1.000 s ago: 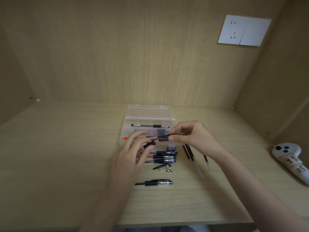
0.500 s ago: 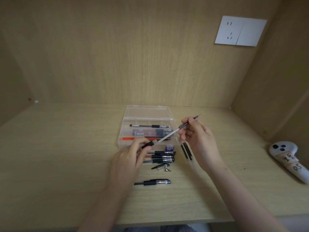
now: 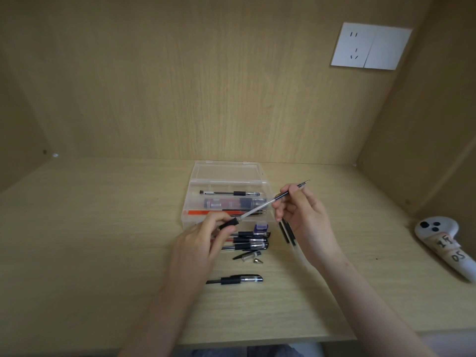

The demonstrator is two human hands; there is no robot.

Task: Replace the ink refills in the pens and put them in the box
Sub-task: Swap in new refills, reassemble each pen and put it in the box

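Right hand [image 3: 306, 217] pinches the refill [image 3: 257, 210]; left hand [image 3: 195, 243] grips the barrel [image 3: 229, 224].

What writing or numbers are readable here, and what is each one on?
"05" or "OS": handwritten on tape on the white controller.
A second handwritten mark beside it: not legible.
Any print on the pens or the orange strip in the box: too small to read.
No words on the wall socket.
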